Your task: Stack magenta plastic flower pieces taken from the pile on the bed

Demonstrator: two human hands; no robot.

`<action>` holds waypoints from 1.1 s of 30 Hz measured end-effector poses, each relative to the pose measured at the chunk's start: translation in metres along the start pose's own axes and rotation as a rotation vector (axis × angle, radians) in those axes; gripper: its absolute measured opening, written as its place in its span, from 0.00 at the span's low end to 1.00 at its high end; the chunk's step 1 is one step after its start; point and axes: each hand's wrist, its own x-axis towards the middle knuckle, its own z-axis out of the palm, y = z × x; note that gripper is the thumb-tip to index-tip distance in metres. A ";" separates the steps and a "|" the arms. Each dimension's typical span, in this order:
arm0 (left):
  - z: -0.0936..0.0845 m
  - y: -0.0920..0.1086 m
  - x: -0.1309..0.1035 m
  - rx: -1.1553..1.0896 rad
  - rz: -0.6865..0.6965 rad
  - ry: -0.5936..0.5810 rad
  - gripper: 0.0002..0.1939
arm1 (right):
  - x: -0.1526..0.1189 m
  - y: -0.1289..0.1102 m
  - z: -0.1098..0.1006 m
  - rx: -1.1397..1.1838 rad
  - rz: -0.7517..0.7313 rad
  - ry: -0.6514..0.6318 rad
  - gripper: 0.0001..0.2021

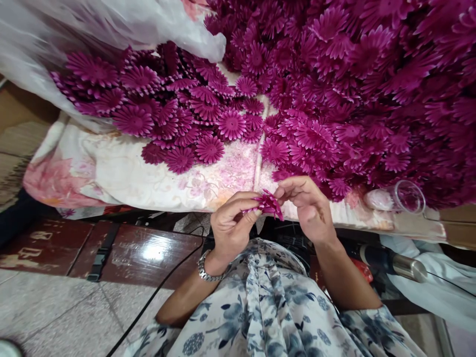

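Note:
Between my hands, over the table's front edge, is a magenta flower piece (270, 203). My left hand (236, 223) pinches its left side between thumb and fingers. My right hand (307, 206) is at its right side, thumb and index finger pressed together at a petal. Beyond my hands a large pile of magenta petal pieces (334, 99) covers the right of the table. A smaller heap of the same pieces (182, 114) lies to the left on the floral cloth (126, 173).
Translucent plastic sheeting (111, 25) covers the back left. A clear cup (409, 197) lies on its side at the right front edge. A dark cylinder with a metal end (405, 267) is below it. A brown bench (137, 253) with a black cable stands at the lower left.

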 end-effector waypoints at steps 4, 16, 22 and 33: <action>0.000 0.010 0.004 0.130 0.076 -0.086 0.11 | -0.002 -0.006 -0.004 -0.196 -0.040 -0.085 0.22; -0.003 -0.004 -0.005 -0.094 0.060 -0.116 0.16 | -0.001 -0.002 -0.004 -0.183 0.078 -0.067 0.06; -0.003 -0.008 -0.005 -0.166 0.024 -0.034 0.11 | 0.002 -0.001 -0.006 -0.406 -0.070 0.129 0.04; 0.002 0.003 0.007 -0.351 -0.302 0.143 0.04 | 0.044 -0.026 -0.047 -0.634 -0.223 0.364 0.09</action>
